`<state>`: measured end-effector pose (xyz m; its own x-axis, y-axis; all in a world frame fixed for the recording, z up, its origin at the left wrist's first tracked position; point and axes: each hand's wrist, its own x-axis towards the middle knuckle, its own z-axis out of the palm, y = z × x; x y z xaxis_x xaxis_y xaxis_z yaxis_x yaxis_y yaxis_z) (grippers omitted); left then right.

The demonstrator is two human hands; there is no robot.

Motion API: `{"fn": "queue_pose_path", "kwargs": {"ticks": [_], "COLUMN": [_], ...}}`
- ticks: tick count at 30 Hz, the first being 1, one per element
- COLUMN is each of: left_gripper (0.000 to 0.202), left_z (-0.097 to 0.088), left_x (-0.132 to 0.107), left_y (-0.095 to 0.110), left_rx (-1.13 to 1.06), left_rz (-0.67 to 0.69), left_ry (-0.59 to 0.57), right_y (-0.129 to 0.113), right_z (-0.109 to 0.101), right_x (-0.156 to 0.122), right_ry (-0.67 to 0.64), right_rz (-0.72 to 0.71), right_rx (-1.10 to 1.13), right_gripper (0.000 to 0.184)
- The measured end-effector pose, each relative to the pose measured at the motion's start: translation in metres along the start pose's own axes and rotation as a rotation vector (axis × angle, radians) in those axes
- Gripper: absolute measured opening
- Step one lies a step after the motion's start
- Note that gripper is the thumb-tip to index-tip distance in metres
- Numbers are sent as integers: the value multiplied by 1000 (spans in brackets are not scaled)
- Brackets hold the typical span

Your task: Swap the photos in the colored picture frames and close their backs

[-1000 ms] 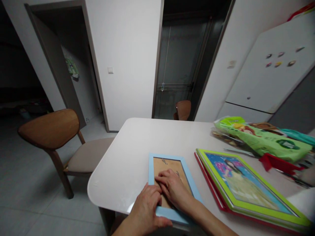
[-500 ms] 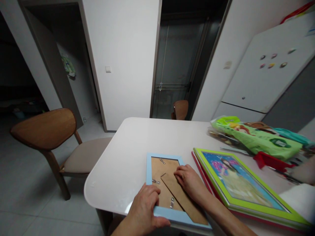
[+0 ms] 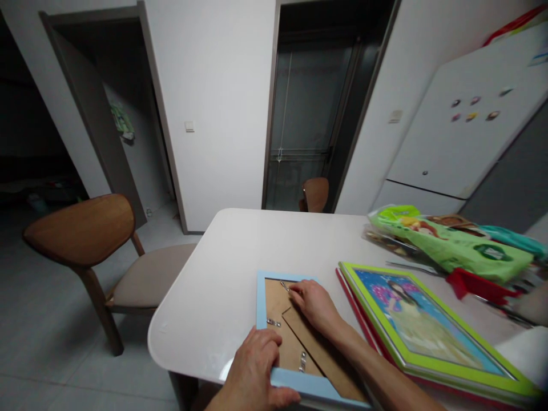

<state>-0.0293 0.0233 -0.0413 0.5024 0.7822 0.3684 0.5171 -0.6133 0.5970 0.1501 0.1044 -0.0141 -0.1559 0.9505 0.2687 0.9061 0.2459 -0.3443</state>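
A light blue picture frame (image 3: pixel 260 297) lies face down on the white table (image 3: pixel 222 279), its brown backing board (image 3: pixel 278 308) up. My left hand (image 3: pixel 252 371) rests on the frame's near left corner, fingers curled over the edge and pressing it down. My right hand (image 3: pixel 314 302) reaches across the board to the far edge, its fingertips pinched at a small metal clip (image 3: pixel 285 285). Two more metal clips (image 3: pixel 273 322) show on the board. A brown stand flap (image 3: pixel 317 354) runs diagonally under my right forearm.
A green-framed picture (image 3: pixel 423 325) lies on a red frame just right of the blue one. Behind it are green plastic bags (image 3: pixel 454 245) and red-handled scissors (image 3: pixel 475 283). A wooden chair (image 3: pixel 98 245) stands left of the table. A white fridge (image 3: pixel 466 131) stands at right.
My right hand moved from the middle of the backing board to its far edge, onto the top clip. The left hand stayed on the near corner.
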Motion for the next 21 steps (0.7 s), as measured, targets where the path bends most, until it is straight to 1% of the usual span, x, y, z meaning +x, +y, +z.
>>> {"fn": "queue_pose_path", "kwargs": {"ticks": [3, 5, 8, 10, 12, 14, 15, 16, 18, 20, 21], "left_gripper": [42, 43, 44, 50, 54, 50, 46, 43, 39, 35, 32], "left_z": [-2, -2, 1, 7, 13, 16, 15, 11, -1, -15, -20], "left_x": [0, 0, 1, 1, -1, -2, -2, -3, -3, -1, 1], "left_y": [1, 2, 3, 0, -5, -11, -12, -12, -9, 0, 5], "left_rx": [11, 20, 47, 89, 140, 174, 180, 177, 137, 34, -36], "left_rz": [-5, -12, -25, -14, 17, 66, 93, 111, 89, 6, -39], "left_ry": [-15, -20, -17, 3, 40, 73, 85, 95, 130, 188, 239], "right_y": [1, 4, 4, 2, -1, 1, 4, 8, 17, 21, 18], "right_z": [19, 28, 35, 34, 27, 15, 7, -2, -19, -29, -30], "right_x": [26, 36, 41, 41, 39, 34, 29, 22, 3, -23, -36], "right_ry": [26, 49, 87, 114, 134, 147, 156, 172, 227, 300, 310], "right_rz": [101, 165, 224, 241, 243, 223, 209, 198, 209, 323, 396], "right_rx": [8, 17, 48, 88, 148, 226, 268, 306, 363, 550, 725], "right_gripper": [21, 18, 14, 13, 18, 25, 26, 27, 31, 39, 41]}}
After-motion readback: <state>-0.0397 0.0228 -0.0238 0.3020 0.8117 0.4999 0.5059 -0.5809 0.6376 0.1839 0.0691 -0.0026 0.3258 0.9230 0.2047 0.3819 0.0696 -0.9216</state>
